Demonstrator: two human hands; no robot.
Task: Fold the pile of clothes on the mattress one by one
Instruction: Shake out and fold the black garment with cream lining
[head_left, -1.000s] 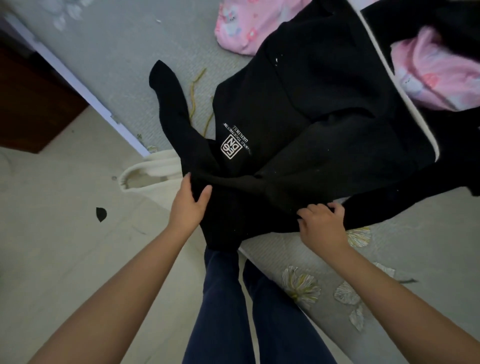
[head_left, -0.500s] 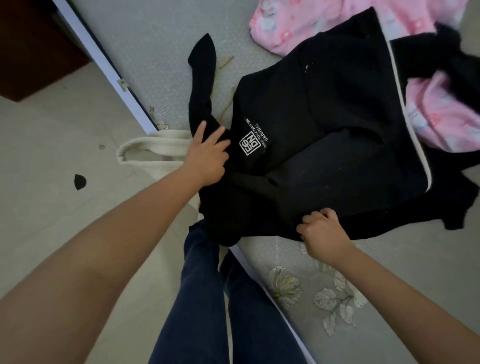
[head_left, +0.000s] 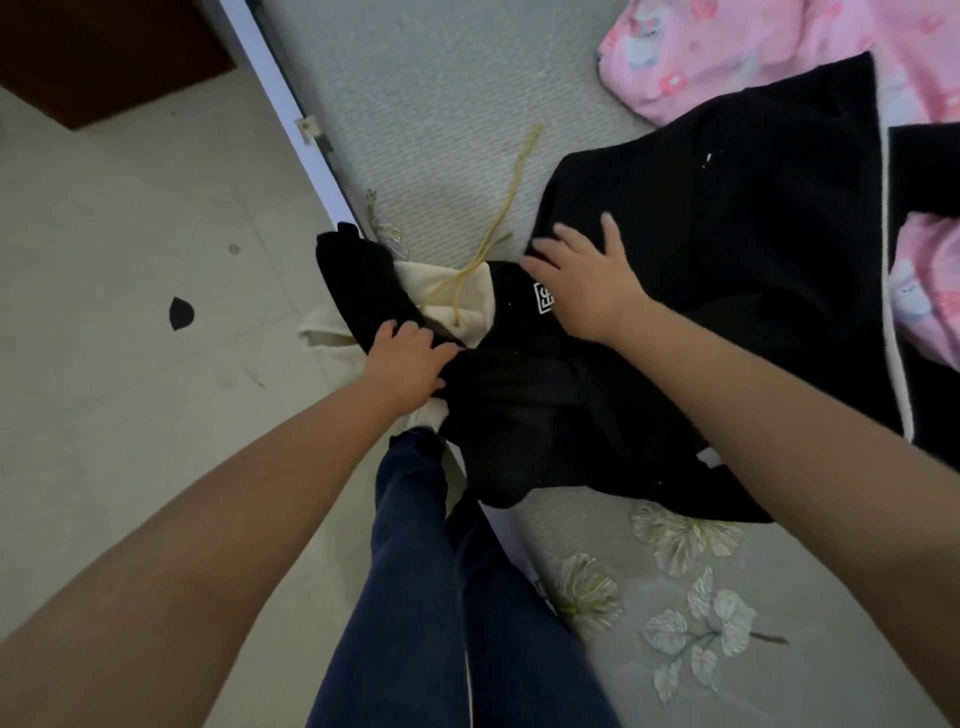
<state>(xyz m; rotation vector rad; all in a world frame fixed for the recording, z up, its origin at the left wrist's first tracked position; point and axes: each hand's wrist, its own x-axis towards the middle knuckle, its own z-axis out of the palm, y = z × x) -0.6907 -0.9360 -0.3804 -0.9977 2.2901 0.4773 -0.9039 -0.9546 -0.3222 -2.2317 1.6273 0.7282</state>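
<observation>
The black sweatshirt (head_left: 727, 270) now lies pressed flat under the right hand (head_left: 587, 283) – fingers spread, moved up from its hem – while the left hand (head_left: 402, 364) grips the sleeve (head_left: 363, 286), so the sleeve fold looks begun.

Bare mattress (head_left: 441, 104) strip along left edge open; yellow cord (head_left: 511, 192) crosses it. Black garment (head_left: 727, 249), pink clothes (head_left: 753, 52) block right side.

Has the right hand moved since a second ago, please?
Yes. The right hand has left the near hem of the black garment and now lies flat, fingers spread, farther up it, beside the white logo.
</observation>
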